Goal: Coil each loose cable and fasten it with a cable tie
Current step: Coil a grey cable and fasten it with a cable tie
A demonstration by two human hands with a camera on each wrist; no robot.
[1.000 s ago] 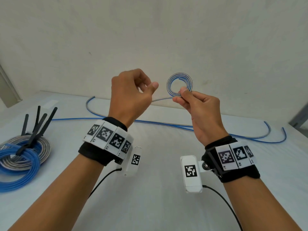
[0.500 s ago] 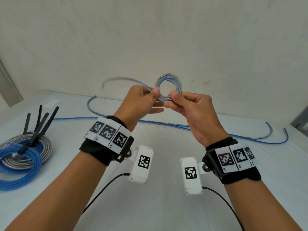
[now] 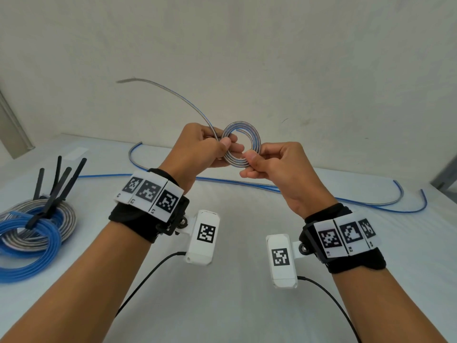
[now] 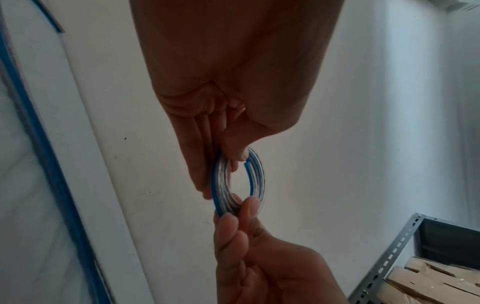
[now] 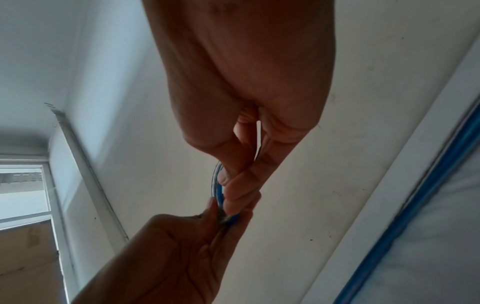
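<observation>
A small coil of blue-and-silver cable (image 3: pixel 254 139) hangs in the air between both hands, in front of the wall. My left hand (image 3: pixel 223 146) pinches the coil's left side between thumb and fingers. My right hand (image 3: pixel 248 160) pinches its lower right edge. The cable's loose tail (image 3: pixel 173 92) arcs up and to the left from the left hand. The left wrist view shows the coil (image 4: pixel 217 185) as a ring with its cut inner end visible, the left hand (image 4: pixel 221 164) above and the right hand (image 4: pixel 239 211) below. Seen edge-on in the right wrist view, the coil (image 5: pixel 216 185) is mostly hidden by fingers.
Long loose blue cables (image 3: pixel 272 188) lie across the back of the white table (image 3: pixel 222 305). At the left lie bundled blue and silver coils (image 3: pixel 32 238) with black cable ties (image 3: pixel 54 191) sticking up. A metal shelf (image 4: pixel 389 257) with cardboard stands off to the right.
My left hand has come across and taken hold of the coil, which shifted a little left and down. The cable's tail has swung up into a high arc on the left.
</observation>
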